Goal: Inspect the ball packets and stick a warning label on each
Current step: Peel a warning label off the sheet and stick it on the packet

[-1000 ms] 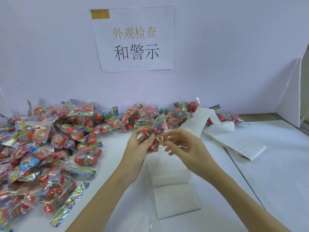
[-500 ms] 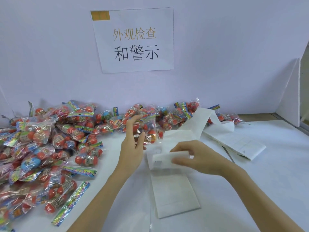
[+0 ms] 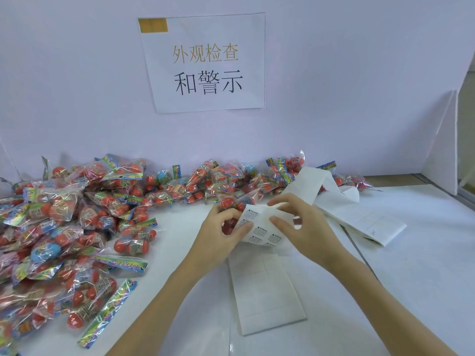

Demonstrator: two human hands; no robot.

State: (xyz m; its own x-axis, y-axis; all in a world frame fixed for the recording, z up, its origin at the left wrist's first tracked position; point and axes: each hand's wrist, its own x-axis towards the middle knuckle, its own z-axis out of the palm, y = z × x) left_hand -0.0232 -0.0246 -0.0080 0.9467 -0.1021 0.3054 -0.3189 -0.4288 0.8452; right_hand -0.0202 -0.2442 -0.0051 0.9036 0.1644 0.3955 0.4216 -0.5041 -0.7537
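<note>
Head view: left hand (image 3: 218,235) and right hand (image 3: 303,227) pinch label sheet (image 3: 262,231) between fingertips.

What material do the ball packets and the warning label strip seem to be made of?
Ball packets: thin clear plastic film, glossy; it shows glare and crinkles, and the red balls show through. The coloured header strips look like shiny printed foil or film.
Warning label strip, held by the left hand and right hand: matte white paper, probably stickers on a backing liner; it bends softly without shine.
</note>
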